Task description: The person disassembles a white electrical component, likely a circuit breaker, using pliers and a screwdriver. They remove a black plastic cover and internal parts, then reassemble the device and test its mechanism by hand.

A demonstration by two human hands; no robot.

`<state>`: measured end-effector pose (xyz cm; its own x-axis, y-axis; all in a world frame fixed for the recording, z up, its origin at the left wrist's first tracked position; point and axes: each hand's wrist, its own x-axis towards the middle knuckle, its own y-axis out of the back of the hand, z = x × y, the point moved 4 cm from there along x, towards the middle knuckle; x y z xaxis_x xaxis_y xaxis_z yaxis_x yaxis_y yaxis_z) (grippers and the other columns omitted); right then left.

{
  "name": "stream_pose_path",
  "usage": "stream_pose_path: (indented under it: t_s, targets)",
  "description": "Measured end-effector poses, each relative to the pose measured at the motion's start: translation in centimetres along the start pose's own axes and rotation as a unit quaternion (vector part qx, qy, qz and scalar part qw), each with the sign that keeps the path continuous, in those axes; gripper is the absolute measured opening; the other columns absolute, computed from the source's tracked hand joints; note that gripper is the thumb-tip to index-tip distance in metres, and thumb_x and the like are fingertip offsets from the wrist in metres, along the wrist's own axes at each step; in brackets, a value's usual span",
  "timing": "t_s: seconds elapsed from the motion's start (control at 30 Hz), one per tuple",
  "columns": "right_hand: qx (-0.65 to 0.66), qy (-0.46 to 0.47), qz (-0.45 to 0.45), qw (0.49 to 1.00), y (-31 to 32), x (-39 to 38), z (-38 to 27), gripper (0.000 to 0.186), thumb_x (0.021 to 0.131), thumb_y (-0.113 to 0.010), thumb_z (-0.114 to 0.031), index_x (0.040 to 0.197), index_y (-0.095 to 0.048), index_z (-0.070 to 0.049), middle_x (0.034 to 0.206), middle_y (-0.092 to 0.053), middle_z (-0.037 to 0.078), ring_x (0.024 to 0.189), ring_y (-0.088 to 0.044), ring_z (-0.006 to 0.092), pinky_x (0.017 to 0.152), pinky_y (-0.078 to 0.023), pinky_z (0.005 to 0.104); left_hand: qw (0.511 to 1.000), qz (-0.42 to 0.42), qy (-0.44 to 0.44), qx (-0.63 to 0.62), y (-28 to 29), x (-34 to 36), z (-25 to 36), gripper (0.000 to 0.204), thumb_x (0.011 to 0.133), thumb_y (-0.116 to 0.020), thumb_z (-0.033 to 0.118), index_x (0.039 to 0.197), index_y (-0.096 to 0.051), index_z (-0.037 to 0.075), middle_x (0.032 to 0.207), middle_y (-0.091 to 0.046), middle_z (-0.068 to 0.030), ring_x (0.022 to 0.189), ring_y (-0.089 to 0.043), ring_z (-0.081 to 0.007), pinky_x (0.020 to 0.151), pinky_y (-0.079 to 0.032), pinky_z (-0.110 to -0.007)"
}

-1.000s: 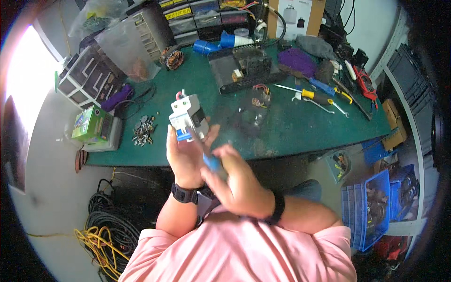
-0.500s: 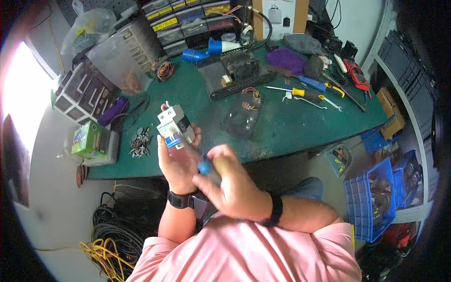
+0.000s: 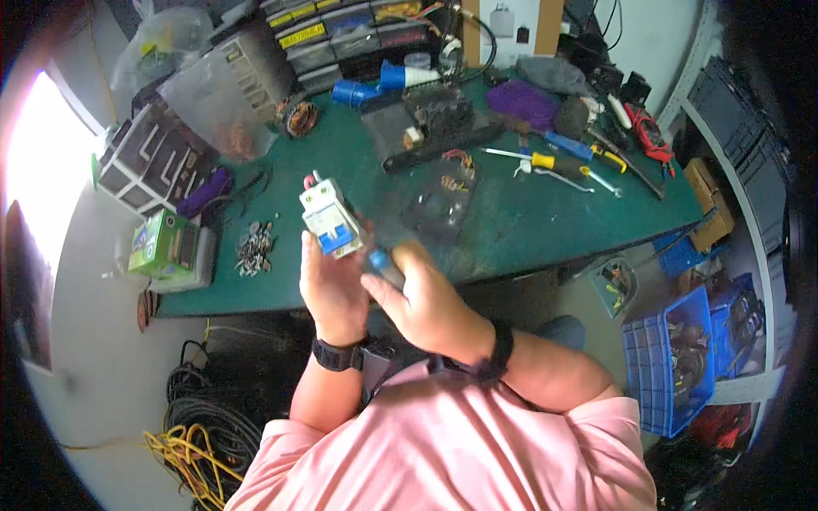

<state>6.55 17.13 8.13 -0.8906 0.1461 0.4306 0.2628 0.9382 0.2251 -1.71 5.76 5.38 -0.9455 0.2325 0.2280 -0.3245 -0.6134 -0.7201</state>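
Note:
My left hand is wrapped round the lower part of a white circuit breaker with a blue switch and a short red piece at its top, holding it tilted above the green mat's front edge. My right hand grips a tool with a blue and grey handle, just below and right of the breaker; its tip is blurred or hidden. A pile of small screws lies on the mat to the left.
On the green bench lie a black board with wires, a black housing, a yellow screwdriver, other tools and purple cloth. Boxes stand left; blue crates sit lower right; coiled cables lie lower left.
The breaker has turned so its blue switch faces up more. My right hand and tool have risen and pulled away from the switch toward the breaker's lower right.

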Motion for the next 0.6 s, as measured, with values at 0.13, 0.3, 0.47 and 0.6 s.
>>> stream_pose_path:
  t_s: [0.13, 0.3, 0.47, 0.6]
  targets:
    - [-0.001, 0.093, -0.008, 0.996, 0.3, -0.6, -2.9, 0.031, 0.094, -0.065, -0.021, 0.098, -0.049, 0.005, 0.097, -0.052, 0.025, 0.087, -0.054, 0.0413, 0.078, -0.044, 0.0455, 0.998, -0.045, 0.016, -0.041, -0.5, -0.5, 0.3, 0.050, 0.103, -0.047, 0.041, 0.137, -0.049, 0.004, 0.126, -0.062, -0.0146, 0.110, -0.062, -0.0298, 0.099, -0.048, -0.046]
    - [-0.007, 0.046, -0.012, 0.999, 0.5, -1.0, -2.5, 0.030, 0.093, -0.066, -0.020, 0.096, -0.050, 0.005, 0.099, -0.053, 0.027, 0.088, -0.054, 0.0439, 0.079, -0.045, 0.0465, 0.997, -0.018, 0.041, -0.056, 0.7, 0.0, 0.0, 0.051, 0.105, -0.039, 0.045, 0.141, -0.047, 0.009, 0.124, -0.063, -0.0137, 0.109, -0.062, -0.0311, 0.096, -0.050, -0.045]
    - [0.024, 0.116, 0.018, 0.993, 1.3, -1.0, -4.5, 0.031, 0.093, -0.065, -0.020, 0.098, -0.051, 0.007, 0.097, -0.052, 0.028, 0.089, -0.053, 0.0458, 0.081, -0.044, 0.0476, 0.998, 0.029, 0.039, -0.031, 0.2, 0.2, 0.1, 0.053, 0.104, -0.038, 0.046, 0.137, -0.050, 0.006, 0.117, -0.065, -0.0181, 0.099, -0.064, -0.0313, 0.084, -0.053, -0.041]
    - [-0.001, 0.060, -0.001, 0.998, 0.9, -1.1, -2.1, 0.032, 0.093, -0.066, -0.021, 0.100, -0.052, 0.007, 0.097, -0.054, 0.029, 0.091, -0.054, 0.0460, 0.083, -0.045, 0.0477, 0.996, -0.011, 0.037, -0.079, 0.1, 0.3, 0.1, 0.051, 0.103, -0.047, 0.040, 0.137, -0.048, 0.002, 0.124, -0.063, -0.0167, 0.109, -0.063, -0.0346, 0.092, -0.052, -0.047]
